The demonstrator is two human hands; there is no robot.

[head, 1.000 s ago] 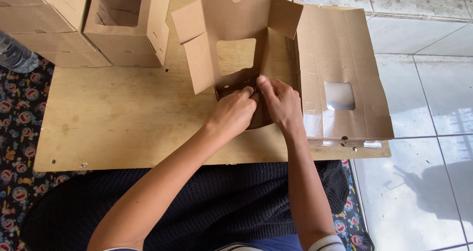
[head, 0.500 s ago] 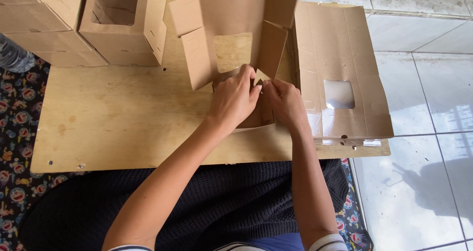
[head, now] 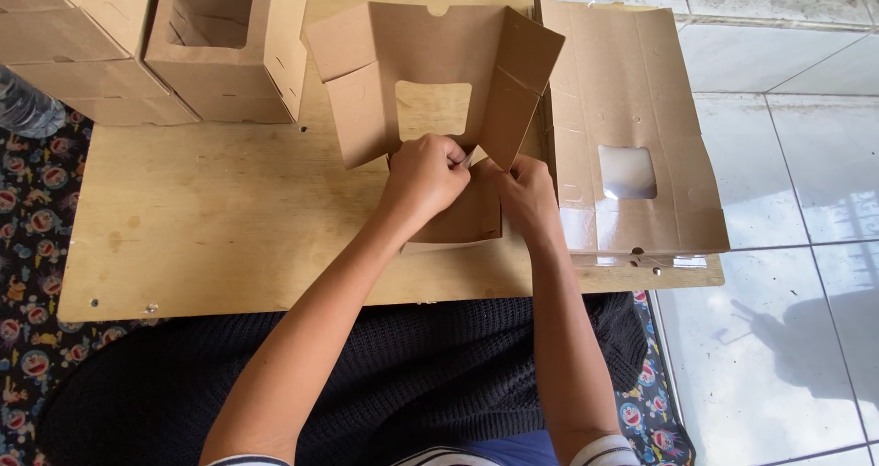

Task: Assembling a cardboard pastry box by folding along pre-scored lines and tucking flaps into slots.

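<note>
While both hands meet at the board's centre, left hand (head: 426, 178) pinches a flap of the half-folded brown cardboard window box (head: 430, 109) — box rising toward twelve o'clock, long axis upright. Right hand (head: 526, 196), fingers curled, grips the lower panel at three o'clock of the left.

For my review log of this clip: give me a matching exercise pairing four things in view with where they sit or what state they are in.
Things:
1. half-folded box
2. flat box stack
3. finished box
4. left hand

Places or states:
A. lying flat at the board's right end
B. standing at the board's far left corner
C. pinching a flap of the box
D. walls raised, at the board's middle

Pairs: 1-D, 2-A, 3-B, 4-C
</note>
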